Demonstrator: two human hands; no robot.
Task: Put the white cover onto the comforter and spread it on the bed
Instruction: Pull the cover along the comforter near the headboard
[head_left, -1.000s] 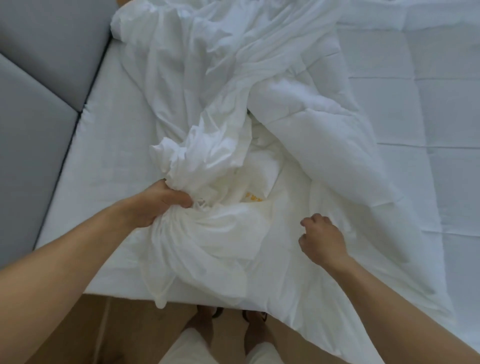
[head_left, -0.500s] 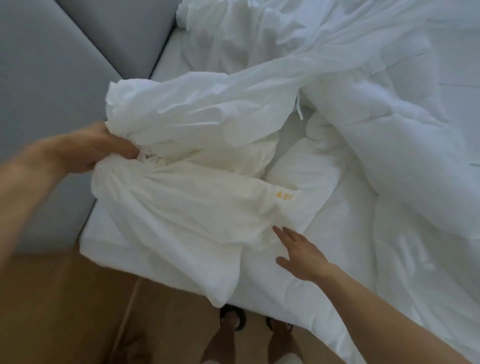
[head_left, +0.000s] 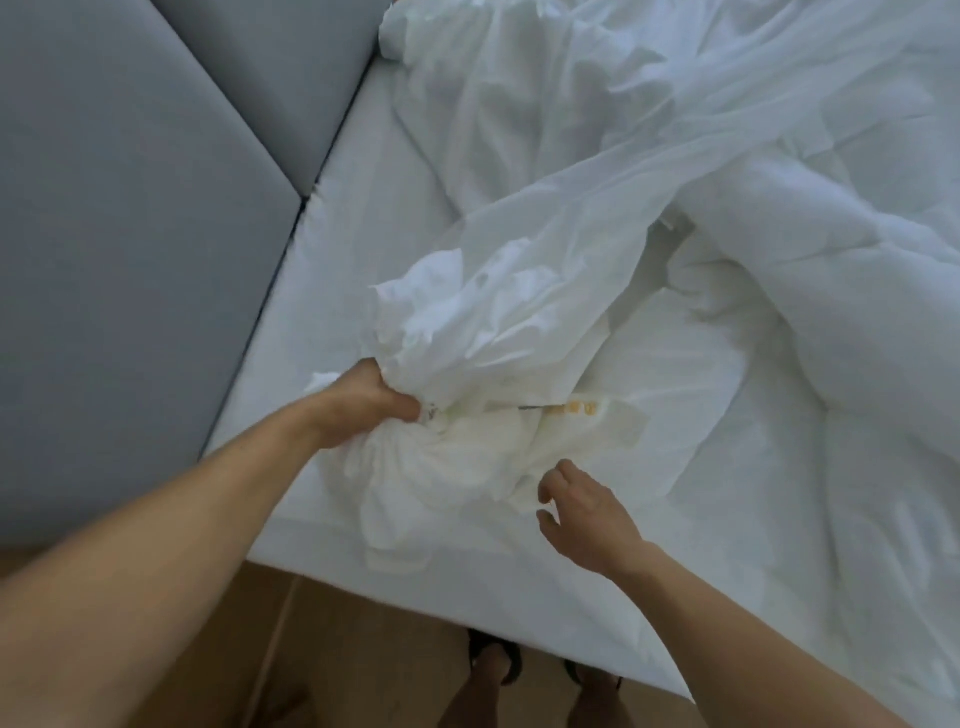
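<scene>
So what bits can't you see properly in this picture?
Head view, the only one:
Left hand: its fingertips are buried in the bunched white cover.
Comforter: runs off the top and right edges, so its full size is hidden.
Tag: its yellow print is too small and blurred to read.
Right hand: whether it touches the white cover is unclear.

I see grey padded panels (head_left: 119, 270) filling the left side w/ slanted seams btwn them, a light wood floor (head_left: 358, 654) along the bottom, and two feet in dark sandals (head_left: 491, 657) standing on it, close together.
</scene>
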